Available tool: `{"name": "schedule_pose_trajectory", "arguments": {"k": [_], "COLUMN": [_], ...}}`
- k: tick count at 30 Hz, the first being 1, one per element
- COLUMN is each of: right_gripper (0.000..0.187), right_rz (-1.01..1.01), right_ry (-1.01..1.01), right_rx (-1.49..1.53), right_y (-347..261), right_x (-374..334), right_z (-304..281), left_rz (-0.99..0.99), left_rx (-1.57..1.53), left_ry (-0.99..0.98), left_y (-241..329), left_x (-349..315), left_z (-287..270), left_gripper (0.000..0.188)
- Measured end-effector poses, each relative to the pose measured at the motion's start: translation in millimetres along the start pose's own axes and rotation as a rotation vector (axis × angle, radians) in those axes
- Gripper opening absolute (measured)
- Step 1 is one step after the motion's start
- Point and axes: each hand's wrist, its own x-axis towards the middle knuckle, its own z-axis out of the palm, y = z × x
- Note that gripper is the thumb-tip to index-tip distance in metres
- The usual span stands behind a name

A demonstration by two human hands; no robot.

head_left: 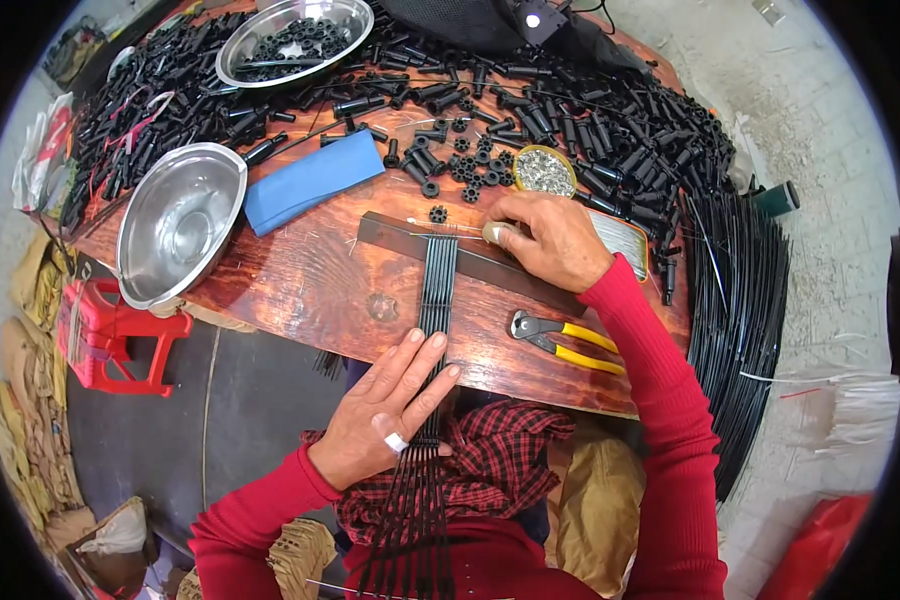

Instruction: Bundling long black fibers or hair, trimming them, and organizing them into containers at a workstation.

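Note:
A flat row of black umbrella ribs [436, 290] runs from my lap up onto the wooden table, its far ends resting on a dark metal bar [385, 233]. My left hand [390, 400] lies over the row with fingers stretched along it; a thumb tip shows at the row's right side, the rest of it hidden underneath. White tape wraps one finger. Beside the rib ends, my right hand [545, 238] is closed in a pinch on a thin wire [445, 236] that lies across them. Tape also covers its thumb. A small black notched ring [438, 214] sits just beyond the ribs.
Yellow-handled pincers [568, 342] lie right of the ribs. A round tub of small metal bits [545, 172] and a tray of wires [620, 243] stand near my right hand. Steel bowls [130, 235], a blue cloth [315, 180] and heaped black plastic parts [610, 130] surround the work.

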Motion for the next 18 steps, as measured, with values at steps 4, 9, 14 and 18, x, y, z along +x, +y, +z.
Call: {"name": "schedule_pose_trajectory", "arguments": {"k": [4, 9, 14, 18], "right_gripper": [0.019, 0.019, 0.018, 0.022], "right_rz": [0.006, 0.041, 0.043, -0.036], "right_ry": [-0.021, -0.007, 0.038, 0.186], "right_rx": [0.031, 0.121, 0.112, -0.079], "right_y": [7, -5, -12, -40], "right_x": [2, 7, 4, -21], "right_z": [5, 11, 12, -4], "left_rz": [0.013, 0.011, 0.038, 0.038], "left_rx": [0.019, 0.019, 0.031, 0.009], "left_ry": [0.002, 0.003, 0.011, 0.028], "left_y": [-2, -1, 0, 3], "left_x": [1, 0, -1, -4], "left_z": [2, 2, 1, -4], "left_gripper": [0.081, 0.082, 0.085, 0.084]}}
